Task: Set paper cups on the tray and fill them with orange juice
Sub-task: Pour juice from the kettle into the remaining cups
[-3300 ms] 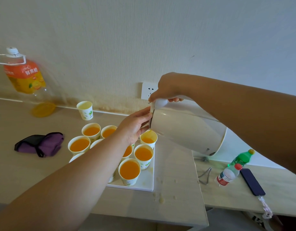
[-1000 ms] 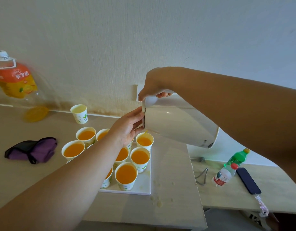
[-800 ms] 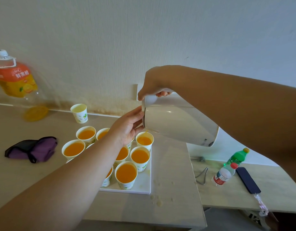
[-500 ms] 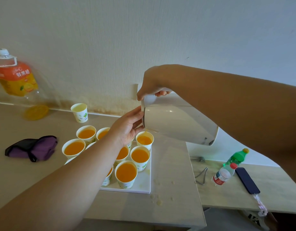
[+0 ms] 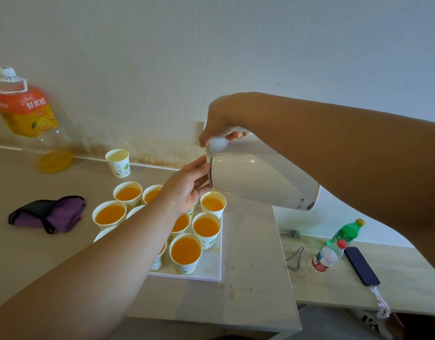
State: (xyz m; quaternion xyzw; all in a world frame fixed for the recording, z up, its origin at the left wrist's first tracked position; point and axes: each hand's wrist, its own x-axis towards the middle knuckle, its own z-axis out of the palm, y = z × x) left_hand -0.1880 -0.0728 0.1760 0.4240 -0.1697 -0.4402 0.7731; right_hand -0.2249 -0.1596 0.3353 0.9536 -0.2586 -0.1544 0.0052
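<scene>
Pale worktop (image 5: 250, 244) carries the tray (image 5: 211, 272) of paper cups (image 5: 186, 251). The right hand (image 5: 223, 119) grips the white jug (image 5: 260, 177) by its handle, with the spout tilted down leftward. The left hand (image 5: 187, 190), fingers straight, presses its lid. Directly beneath the spout stands the far-right cup (image 5: 212, 204), part-filled.

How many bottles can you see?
3. A big orange juice bottle stands at far left. A green bottle and a clear red-capped bottle are next to each other on the right-hand table. More could be hidden.
</scene>
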